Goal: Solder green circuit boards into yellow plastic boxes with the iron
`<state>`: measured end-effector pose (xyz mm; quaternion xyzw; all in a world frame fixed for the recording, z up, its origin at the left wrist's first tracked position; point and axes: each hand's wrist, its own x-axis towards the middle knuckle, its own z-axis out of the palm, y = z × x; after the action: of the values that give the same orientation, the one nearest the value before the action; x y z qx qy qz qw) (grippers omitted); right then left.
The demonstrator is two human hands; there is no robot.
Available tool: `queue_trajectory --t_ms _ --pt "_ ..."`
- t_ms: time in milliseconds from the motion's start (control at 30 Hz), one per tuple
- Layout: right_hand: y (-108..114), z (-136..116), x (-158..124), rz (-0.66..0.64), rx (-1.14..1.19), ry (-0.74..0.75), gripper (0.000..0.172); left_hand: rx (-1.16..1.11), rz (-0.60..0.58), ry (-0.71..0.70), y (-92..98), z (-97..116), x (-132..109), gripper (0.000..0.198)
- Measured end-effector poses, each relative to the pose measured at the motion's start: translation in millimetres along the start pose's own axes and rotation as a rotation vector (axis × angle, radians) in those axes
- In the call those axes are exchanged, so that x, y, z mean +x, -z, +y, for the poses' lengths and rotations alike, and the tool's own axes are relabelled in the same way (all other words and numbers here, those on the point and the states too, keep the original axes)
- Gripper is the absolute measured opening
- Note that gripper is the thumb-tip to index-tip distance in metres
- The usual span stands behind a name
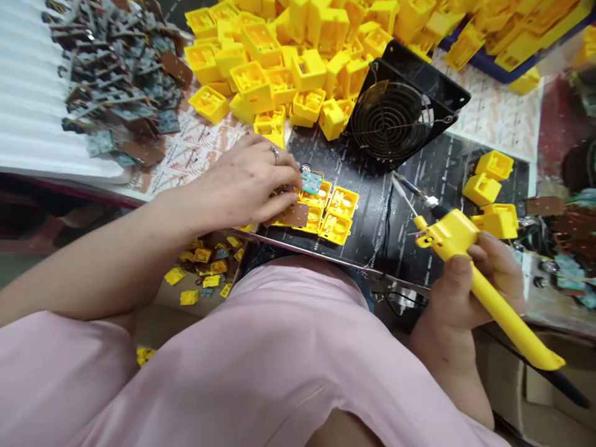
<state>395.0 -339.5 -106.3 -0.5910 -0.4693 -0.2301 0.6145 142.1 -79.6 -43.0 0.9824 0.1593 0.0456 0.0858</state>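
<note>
My right hand [459, 295] is wrapped round the yellow handle of a soldering gun [496, 295], whose metal tip points up and left over the black mat. My left hand [249, 177] bends over a small group of open yellow plastic cases [338, 226] at the mat's front edge. Its thumb and fingers close on a small teal circuit board [311, 182]; part of their grip is hidden behind the knuckles. A brown circuit board [296, 215] lies over the cases just below those fingers. Thin wires show inside the cases.
A black fan [395, 108] stands behind the mat [367, 198]. Yellow cases [279, 56] are heaped at the back, circuit boards [121, 74] at the left. More cases [493, 186] sit at right. Below the table edge lie scattered yellow pieces [202, 254].
</note>
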Motion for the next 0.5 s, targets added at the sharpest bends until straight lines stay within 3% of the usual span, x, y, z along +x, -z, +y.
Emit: queue_trajectory --t_ms 100,167,233,367,500 --pt "2.1 -0.4 -3.4 -0.047 -0.014 -0.019 0.04 0.02 -0.147 -0.155 -2.5 3.5 -0.7 0.065" --pt "3.9 -0.8 -5.3 -0.077 -0.031 -0.046 0.04 0.05 -0.218 -0.209 -5.8 9.3 6.4 0.088" --pt "5.1 -0.8 -6.5 -0.081 -0.045 -0.059 0.04 0.105 -0.295 -0.231 -11.0 16.3 17.4 0.099" --pt "6.9 3.0 -7.9 -0.02 -0.044 -0.025 0.04 0.15 -0.39 -0.256 -24.5 28.6 31.8 0.088" --pt "8.6 10.4 -10.3 0.004 -0.109 -0.009 0.041 0.153 -0.263 -0.122 -31.4 33.6 9.4 0.068"
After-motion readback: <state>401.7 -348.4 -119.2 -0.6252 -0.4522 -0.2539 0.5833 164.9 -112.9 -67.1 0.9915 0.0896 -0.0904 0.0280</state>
